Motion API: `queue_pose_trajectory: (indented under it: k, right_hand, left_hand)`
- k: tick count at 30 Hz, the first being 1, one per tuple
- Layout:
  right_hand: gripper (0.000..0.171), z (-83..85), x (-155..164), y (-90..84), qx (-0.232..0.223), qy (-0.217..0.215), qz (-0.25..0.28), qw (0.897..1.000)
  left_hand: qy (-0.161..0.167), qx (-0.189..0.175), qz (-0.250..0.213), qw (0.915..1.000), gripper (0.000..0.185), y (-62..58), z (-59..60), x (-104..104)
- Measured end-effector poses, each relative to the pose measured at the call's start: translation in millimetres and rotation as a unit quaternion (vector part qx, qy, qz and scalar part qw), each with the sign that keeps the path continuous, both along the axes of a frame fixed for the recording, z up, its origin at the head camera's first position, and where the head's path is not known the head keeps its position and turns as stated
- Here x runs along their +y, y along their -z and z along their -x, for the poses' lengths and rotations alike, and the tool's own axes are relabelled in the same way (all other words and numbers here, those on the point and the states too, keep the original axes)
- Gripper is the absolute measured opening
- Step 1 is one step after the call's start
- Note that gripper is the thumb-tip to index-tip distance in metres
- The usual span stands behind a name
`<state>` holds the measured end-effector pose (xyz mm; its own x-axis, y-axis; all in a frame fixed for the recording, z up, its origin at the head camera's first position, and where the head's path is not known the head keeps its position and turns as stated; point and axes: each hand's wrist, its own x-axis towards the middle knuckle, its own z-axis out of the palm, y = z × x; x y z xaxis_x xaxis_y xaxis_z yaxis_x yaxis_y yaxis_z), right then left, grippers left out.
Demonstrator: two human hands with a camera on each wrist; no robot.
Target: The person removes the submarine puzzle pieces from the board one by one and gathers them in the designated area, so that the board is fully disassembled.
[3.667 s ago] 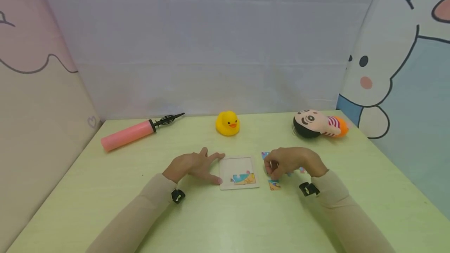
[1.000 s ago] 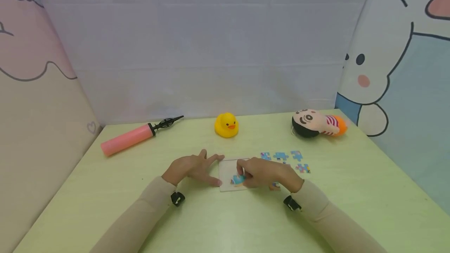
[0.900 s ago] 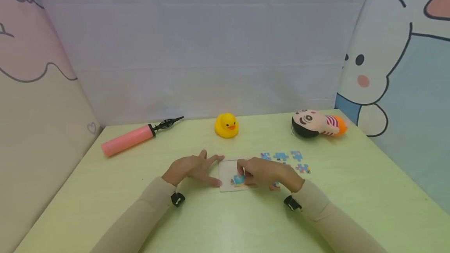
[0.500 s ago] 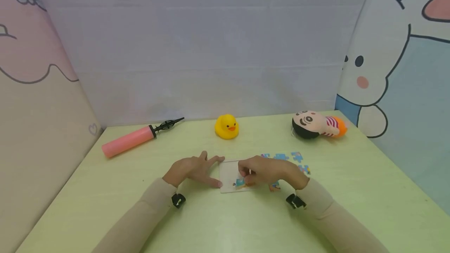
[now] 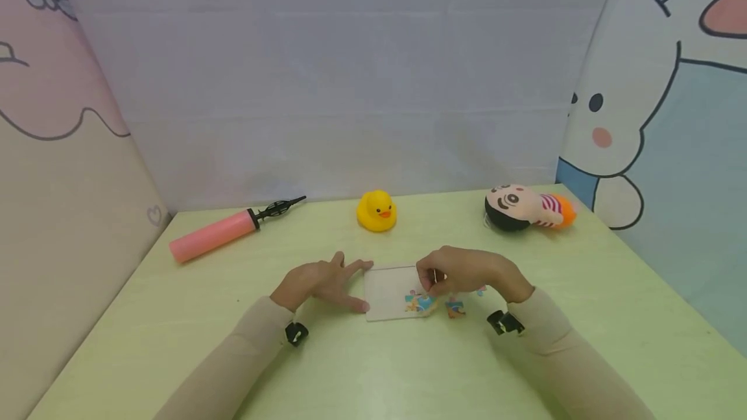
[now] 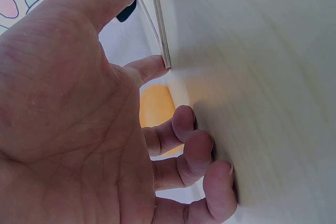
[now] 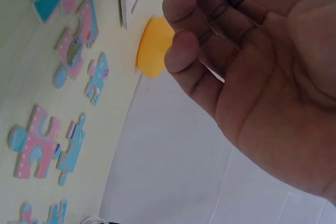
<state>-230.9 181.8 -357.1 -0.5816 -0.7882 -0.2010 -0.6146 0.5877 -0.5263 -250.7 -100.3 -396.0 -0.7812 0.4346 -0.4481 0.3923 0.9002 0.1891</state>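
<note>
My left hand (image 5: 329,284) is spread at the left side of a shallow white puzzle board (image 5: 385,287). Its thumb and index finger touch the board's left corners; the left wrist view shows the other fingertips (image 6: 199,145) on the table. Over the board's right edge, my right hand (image 5: 467,271) pinches a small joined group of jigsaw pieces (image 5: 419,302) with thumb and index finger. The group lies aslant at the board's lower right; the fingers partly cover it. Another jigsaw piece (image 5: 455,308) lies just right of the board. Several loose pieces (image 7: 39,145) show in the right wrist view.
A yellow rubber duck (image 5: 377,211) stands behind the board. Far left lies a pink hand pump (image 5: 213,236) with a black nozzle. A stuffed doll (image 5: 528,206) lies at the back right. Walls close off the table's back and sides.
My right hand has moved from the loose pieces onto the board, then back right to its edge. The joined pieces have shifted right and turned. My left hand stays in place.
</note>
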Motion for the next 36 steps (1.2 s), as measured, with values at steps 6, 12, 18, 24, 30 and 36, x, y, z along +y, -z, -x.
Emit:
queue_pose_trajectory:
  k: [6,12,18,24,30,36]
  right_hand:
    - [0.013,5.7,12,-3.0,-0.009,-0.006,0.016,1.0]
    - [0.011,7.0,19,-6.7,-0.015,-0.015,0.011,1.0]
    - [0.014,9.1,30,-9.2,-0.029,0.001,0.005,1.0]
    - [0.013,12.0,45,-10.9,-0.058,0.021,0.0,0.998]
    - [0.012,12.8,54,-14.9,-0.118,0.043,-0.012,0.992]
    - [0.01,13.0,61,-14.8,-0.182,0.07,-0.06,0.979]
  left_hand:
    - [-0.004,-0.002,0.007,1.0,0.088,-0.1,0.0,0]
    - [-0.003,-0.008,0.008,0.9999,0.089,0.0,-1.3,0]
    - [-0.002,-0.001,0.011,0.9999,0.089,-0.6,-2.2,1]
    - [-0.001,-0.007,0.011,0.9999,0.089,0.1,-1.7,1]
    - [-0.002,-0.007,0.019,0.9998,0.088,0.1,-0.5,0]
    - [0.001,-0.013,0.016,0.9998,0.088,-2.9,0.6,0]
